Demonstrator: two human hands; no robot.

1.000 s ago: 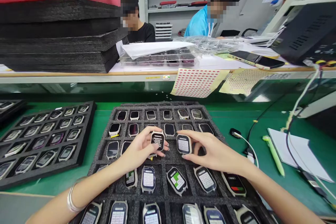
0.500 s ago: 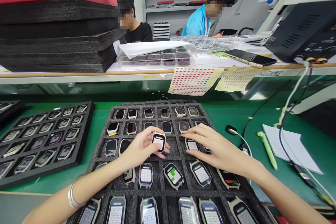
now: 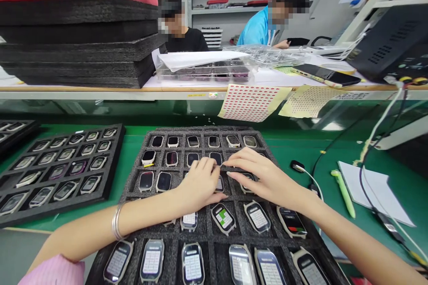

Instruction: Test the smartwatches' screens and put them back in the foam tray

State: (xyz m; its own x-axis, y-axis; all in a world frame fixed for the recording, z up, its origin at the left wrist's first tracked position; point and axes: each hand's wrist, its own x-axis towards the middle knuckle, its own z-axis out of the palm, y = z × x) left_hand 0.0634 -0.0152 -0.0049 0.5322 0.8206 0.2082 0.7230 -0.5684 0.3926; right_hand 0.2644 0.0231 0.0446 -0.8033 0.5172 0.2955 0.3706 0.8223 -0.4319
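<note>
A black foam tray (image 3: 187, 130) in front of me holds several smartwatch bodies, some with lit screens, some dark. My left hand (image 3: 199, 185) lies palm down on the middle of the tray. Its fingers are curled over a watch body (image 3: 220, 184) that sits at a slot, mostly hidden by the hand. My right hand (image 3: 262, 177) hovers just to the right with its fingers stretched out towards the left. The fingertips rest near the dark-screened watches in the row behind. A lit watch (image 3: 223, 218) lies in the row nearer to me.
A second foam tray (image 3: 115, 160) of watches lies to the left on the green mat. To the right are a green pen (image 3: 344, 193), white paper (image 3: 374, 191) and cables. On the shelf behind are stacked foam sheets (image 3: 76, 49), sticker sheets (image 3: 250, 102) and clear trays (image 3: 207, 71). Two people sit beyond.
My left hand turned palm down and lowered its watch onto the tray. My right hand set its watch into a slot and stretched its fingers leftwards.
</note>
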